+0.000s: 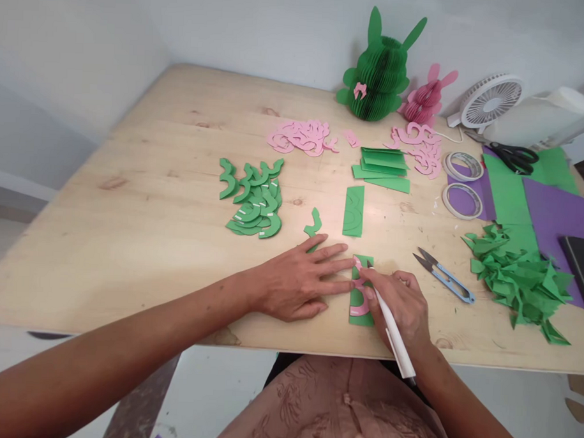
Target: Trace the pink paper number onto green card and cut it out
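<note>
My left hand (302, 280) lies flat with its fingers spread, two fingertips pressing on a pink curved paper piece (360, 304). That piece rests on a small green paper strip (361, 320) near the table's front edge. A white pen (394, 334) is held in my right hand (404, 306), its tip at the upper right of the pink piece. Partly under my left fingers is a green curved cutout (313, 221). Beyond the strip lies another green strip (353, 211) with curved lines drawn on it.
Green cutouts (256, 208) and pink cutouts (302, 137) are piled at left and back. Blue snips (446, 275), green scraps (524, 278), tape rolls (462, 200), black scissors (514, 156) and a black case (580, 261) lie right. Paper rabbits (380, 75) and a fan (492, 101) stand behind.
</note>
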Available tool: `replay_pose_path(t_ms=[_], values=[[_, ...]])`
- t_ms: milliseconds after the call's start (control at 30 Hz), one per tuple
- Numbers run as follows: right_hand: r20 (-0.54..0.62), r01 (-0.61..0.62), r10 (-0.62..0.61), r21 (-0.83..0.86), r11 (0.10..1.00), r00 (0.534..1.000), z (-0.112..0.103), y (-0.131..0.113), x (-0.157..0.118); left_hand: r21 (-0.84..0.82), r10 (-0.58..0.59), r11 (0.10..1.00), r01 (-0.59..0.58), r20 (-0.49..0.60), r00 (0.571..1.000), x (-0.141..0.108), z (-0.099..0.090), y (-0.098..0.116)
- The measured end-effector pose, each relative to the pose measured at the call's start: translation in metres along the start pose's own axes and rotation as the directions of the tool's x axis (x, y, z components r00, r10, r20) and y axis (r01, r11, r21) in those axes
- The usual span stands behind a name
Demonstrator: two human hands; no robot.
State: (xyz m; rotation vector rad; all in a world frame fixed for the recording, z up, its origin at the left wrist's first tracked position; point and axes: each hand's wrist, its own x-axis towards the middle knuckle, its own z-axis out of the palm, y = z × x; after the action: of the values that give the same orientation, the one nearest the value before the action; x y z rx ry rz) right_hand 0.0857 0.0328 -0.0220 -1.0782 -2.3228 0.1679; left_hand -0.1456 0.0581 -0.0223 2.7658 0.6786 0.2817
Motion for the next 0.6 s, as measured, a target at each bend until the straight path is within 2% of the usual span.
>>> replay_pose_path(t_ms=[300,467,600], values=[[0.005,-0.008,0.008,0.016,1.0,1.0,0.0,0.001,0.0,-0.013,0.01,1.0,-0.01,0.011,1.0,-0.001,0.003,-0.002],[-0.023,-0.139,0.145,0.175,0.975,0.989,-0.006,-0.002,0.004,-0.015,0.012,1.0,-0.012,-0.01,1.0,0.0,0.003,-0.001],[0.054,-0.259,0.255,0.298,0.919,0.965,-0.012,-0.008,0.008,-0.015,0.014,1.0,-0.014,-0.013,1.0,0.0,0.002,-0.001]])
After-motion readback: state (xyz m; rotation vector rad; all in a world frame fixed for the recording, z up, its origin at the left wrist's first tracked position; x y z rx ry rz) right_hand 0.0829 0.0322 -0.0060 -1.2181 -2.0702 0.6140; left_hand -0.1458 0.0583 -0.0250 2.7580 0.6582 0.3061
